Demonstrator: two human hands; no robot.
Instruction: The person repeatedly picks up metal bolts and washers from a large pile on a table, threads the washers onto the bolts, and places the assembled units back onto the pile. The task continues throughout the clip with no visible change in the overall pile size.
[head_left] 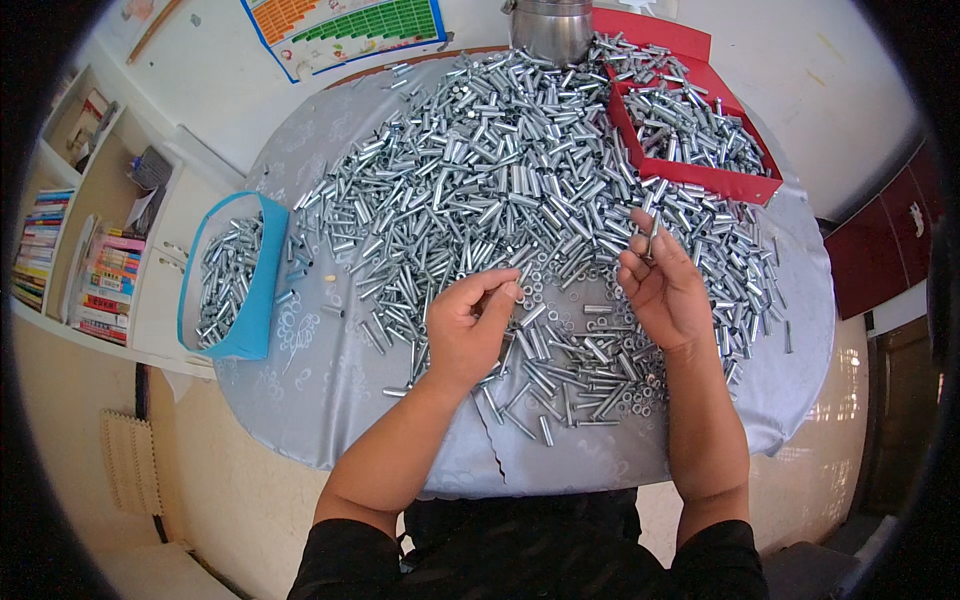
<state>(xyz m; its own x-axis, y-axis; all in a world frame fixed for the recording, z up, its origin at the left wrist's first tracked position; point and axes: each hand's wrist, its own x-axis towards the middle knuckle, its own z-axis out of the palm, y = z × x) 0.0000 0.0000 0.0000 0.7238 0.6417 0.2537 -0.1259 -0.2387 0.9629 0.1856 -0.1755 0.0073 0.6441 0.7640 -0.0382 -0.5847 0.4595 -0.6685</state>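
A big heap of small shiny metal tubes point(500, 170) covers the grey cloth of the round table point(330, 400). My left hand point(470, 325) hovers over the near edge of the heap, thumb and fingers pinched together on something too small to make out. My right hand point(660, 285) is raised a little to the right and holds one metal tube point(653, 238) upright between thumb and fingers. Small metal washers point(560, 300) lie scattered between the two hands.
A blue box point(232, 285) with tubes in it stands at the table's left edge. A red box point(700, 135) full of tubes sits at the far right. A steel pot point(550, 28) is at the back. Shelves with books point(80, 260) stand to the left.
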